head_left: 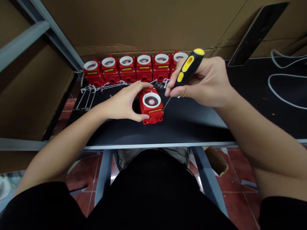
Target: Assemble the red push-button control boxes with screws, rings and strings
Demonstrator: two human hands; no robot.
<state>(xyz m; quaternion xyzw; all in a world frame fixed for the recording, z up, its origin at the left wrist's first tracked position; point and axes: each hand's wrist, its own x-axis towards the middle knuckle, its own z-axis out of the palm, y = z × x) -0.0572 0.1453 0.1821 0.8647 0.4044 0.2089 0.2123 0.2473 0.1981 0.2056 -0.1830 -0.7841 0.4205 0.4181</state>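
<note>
A red box with a white ring on its face and a yellow label, which looks like an alarm call point (pixel 151 112), lies on the black tabletop in front of me. My left hand (pixel 128 101) grips it from the left, thumb at the near edge and fingers at the far edge. In my right hand (pixel 203 81) is a black and yellow screwdriver (pixel 189 67), held tilted by its handle. Its thin shaft slants down to the left, and the tip meets the screw at the box's near right corner.
Several similar red boxes (pixel 144 67) stand in a row along the cardboard wall (pixel 144 25). White ties and metal rods (pixel 88 97) lie at the left. A dark flat panel (pixel 257 33) leans at the back right, near a white cable (pixel 283 95). The table's front edge (pixel 153 146) runs close to my body.
</note>
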